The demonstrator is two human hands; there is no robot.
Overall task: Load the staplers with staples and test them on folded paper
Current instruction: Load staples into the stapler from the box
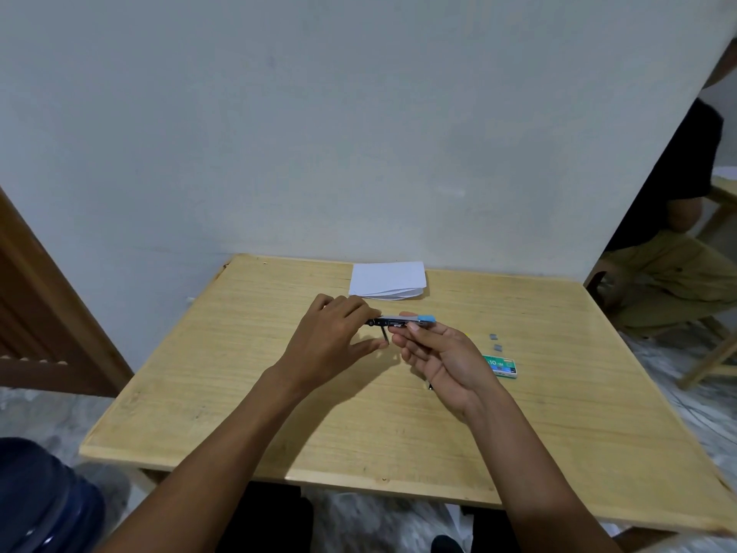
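Holding the stapler above the middle of the tabletop, both hands meet at the unit, which lies roughly level and clear of the surface.

1. Left hand: the back of the hand faces up. The fingers are curled narrowly over the black rear end of the stapler and grip it. The thumb reaches out below, its tip beside a thin metal strip that hangs down from the stapler body.

2. Right hand: the palm faces up. The thumb and forefinger pinch the stapler at mid-length, just short of its blue front end. The remaining fingers are loosely bent beneath and carry nothing.

3. Folded paper: a white stack lying flat at the far edge of the tabletop, close to the wall, apart from both hands.

4. Staple box: a green box lying flat to the right of the right hand, partly hidden by it.

5. Staple strips: two short grey pieces lying loose on the tabletop just beyond the box.

Whether the staple channel is loaded cannot be told at this size.
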